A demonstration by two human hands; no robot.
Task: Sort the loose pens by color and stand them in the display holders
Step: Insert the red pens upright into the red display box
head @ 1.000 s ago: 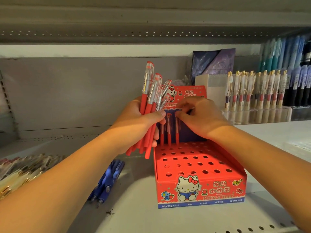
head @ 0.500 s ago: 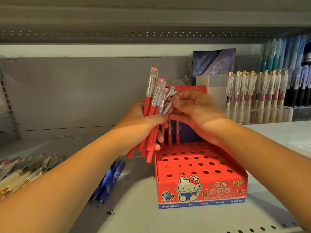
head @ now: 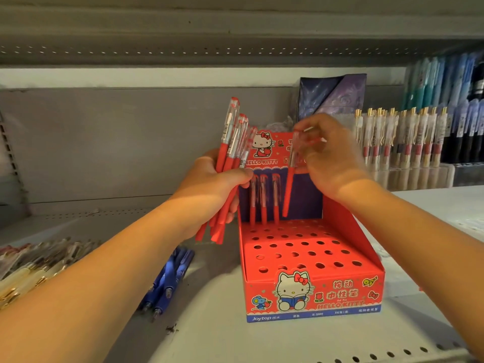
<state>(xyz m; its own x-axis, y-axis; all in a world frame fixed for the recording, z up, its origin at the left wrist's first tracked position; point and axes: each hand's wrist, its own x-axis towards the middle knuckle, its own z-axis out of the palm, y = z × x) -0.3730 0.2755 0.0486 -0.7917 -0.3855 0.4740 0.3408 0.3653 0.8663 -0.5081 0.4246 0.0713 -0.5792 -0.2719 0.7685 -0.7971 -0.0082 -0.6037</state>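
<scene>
Red pen (head: 289, 189) (light, stiff, smooth-barrelled, so probably slippery) hangs tip-down just above the back row of the display holder (head: 340, 289), pinched apparently at its blurred clear cap end by the right hand (head: 332, 158) fingers, while the left hand (head: 209, 184) fingers grip a bundle of red pens (head: 229, 142) alongside.

My own two hands and forearms, bare.
My left hand (head: 209, 184) and my right hand (head: 332, 158) were bare, and behind each wrist my left forearm (head: 104, 271) and right forearm (head: 419, 231) were bare too, uncovered right back to the edge of view.
</scene>
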